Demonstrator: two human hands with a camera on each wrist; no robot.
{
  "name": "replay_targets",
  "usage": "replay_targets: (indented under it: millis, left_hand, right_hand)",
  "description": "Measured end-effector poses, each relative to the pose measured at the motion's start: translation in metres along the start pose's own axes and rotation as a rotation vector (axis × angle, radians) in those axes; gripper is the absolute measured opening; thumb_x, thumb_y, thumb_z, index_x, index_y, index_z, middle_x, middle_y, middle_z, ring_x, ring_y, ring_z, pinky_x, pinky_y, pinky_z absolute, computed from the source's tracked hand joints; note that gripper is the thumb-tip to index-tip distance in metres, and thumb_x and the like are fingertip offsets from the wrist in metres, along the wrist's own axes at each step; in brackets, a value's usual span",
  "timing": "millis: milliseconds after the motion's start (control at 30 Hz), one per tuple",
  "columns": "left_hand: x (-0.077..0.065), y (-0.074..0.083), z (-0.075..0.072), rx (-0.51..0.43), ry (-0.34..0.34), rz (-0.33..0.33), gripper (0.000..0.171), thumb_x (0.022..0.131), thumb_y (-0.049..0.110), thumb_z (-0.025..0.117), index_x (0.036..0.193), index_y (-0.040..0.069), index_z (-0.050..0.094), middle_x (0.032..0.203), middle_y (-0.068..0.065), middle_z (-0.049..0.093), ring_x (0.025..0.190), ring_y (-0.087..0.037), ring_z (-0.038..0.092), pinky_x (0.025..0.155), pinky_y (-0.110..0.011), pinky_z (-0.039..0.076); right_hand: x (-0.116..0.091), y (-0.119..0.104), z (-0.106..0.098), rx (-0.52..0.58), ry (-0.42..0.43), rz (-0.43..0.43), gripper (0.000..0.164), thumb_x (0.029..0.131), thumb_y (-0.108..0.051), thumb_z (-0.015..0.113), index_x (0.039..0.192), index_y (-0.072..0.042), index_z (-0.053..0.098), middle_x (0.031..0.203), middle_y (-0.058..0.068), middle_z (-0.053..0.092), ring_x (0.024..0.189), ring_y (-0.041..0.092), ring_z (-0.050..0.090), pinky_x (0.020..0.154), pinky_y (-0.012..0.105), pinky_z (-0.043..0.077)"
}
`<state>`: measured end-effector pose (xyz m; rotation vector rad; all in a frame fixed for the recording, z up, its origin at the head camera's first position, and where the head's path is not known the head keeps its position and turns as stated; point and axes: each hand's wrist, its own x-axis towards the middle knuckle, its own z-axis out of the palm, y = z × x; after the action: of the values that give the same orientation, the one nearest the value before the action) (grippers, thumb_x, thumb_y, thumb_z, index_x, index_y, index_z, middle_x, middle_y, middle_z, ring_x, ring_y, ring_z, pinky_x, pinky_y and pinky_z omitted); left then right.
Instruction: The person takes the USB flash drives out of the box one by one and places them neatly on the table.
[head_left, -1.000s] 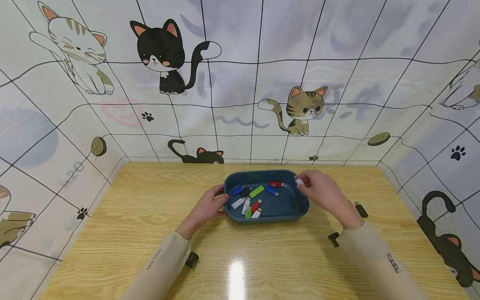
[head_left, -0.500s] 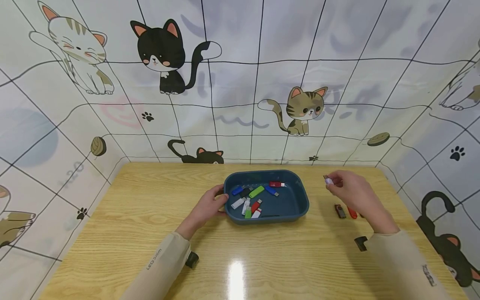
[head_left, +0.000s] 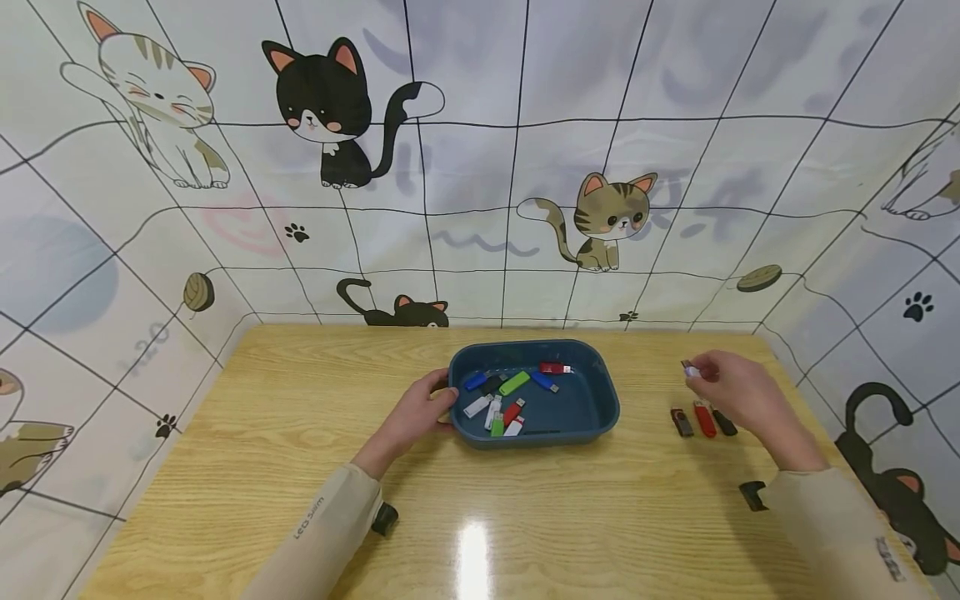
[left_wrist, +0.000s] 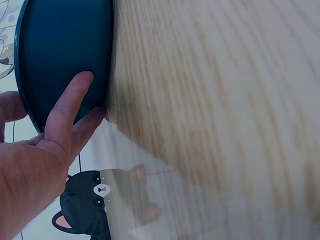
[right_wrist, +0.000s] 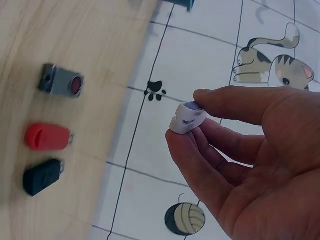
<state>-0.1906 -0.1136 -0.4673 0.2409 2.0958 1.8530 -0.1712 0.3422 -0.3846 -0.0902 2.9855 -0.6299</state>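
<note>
My right hand (head_left: 742,396) pinches a small white USB stick (right_wrist: 187,119) between thumb and fingertips, raised above the right side of the table. A brown-and-grey USB stick (head_left: 682,422), a red one (head_left: 704,419) and a black one (head_left: 723,422) lie in a row on the table just below that hand. My left hand (head_left: 408,417) grips the left end of a dark blue plastic bin (head_left: 588,429), thumb at the rim and fingers against the outer wall. Inside the bin lie several USB sticks, among them a green one (head_left: 514,383) and a red one (head_left: 555,367).
The wooden table (head_left: 300,467) reaches back to a wall covering (head_left: 480,167) printed with cartoon cats. More of this covering stands at both sides. Each wrist wears a black camera mount, such as the right one (head_left: 753,496).
My right hand has carried the white USB stick rightward, from over the bin's right rim to above the row of sticks, which now shows. The left hand and bin have stayed put.
</note>
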Motion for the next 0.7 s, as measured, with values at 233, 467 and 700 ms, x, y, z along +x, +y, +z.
replay_targets:
  millis: [233, 467, 700]
  left_hand:
    - [0.0, 0.001, 0.0, 0.003, 0.006, -0.004, 0.05, 0.109, 0.011, 0.048, 0.156, -0.004, 0.037, 0.155, -0.026, 0.042, 0.126, -0.045, 0.058, 0.083, -0.05, 0.063]
    - [-0.001, 0.001, 0.0, 0.016, 0.009, -0.001, 0.049, 0.109, 0.011, 0.048, 0.155, -0.005, 0.038, 0.153, -0.028, 0.043, 0.125, -0.046, 0.059, 0.083, -0.051, 0.063]
    - [0.0, 0.001, 0.0, 0.017, 0.017, -0.009, 0.049, 0.109, 0.011, 0.048, 0.155, -0.003, 0.039, 0.154, -0.026, 0.043, 0.125, -0.045, 0.059, 0.082, -0.049, 0.064]
  right_hand:
    - [0.001, 0.029, -0.002, -0.01, -0.001, 0.022, 0.042, 0.101, -0.021, 0.064, 0.123, 0.015, 0.06, 0.111, 0.031, 0.066, 0.096, 0.045, 0.064, 0.075, 0.057, 0.055]
    - [0.0, 0.048, -0.006, -0.017, -0.019, 0.059, 0.044, 0.101, -0.02, 0.063, 0.122, 0.018, 0.058, 0.11, 0.034, 0.065, 0.097, 0.047, 0.063, 0.075, 0.057, 0.055]
    - [0.001, 0.063, -0.005, -0.013, -0.038, 0.123, 0.045, 0.098, -0.016, 0.066, 0.121, 0.022, 0.056, 0.107, 0.035, 0.063, 0.091, 0.042, 0.063, 0.072, 0.053, 0.056]
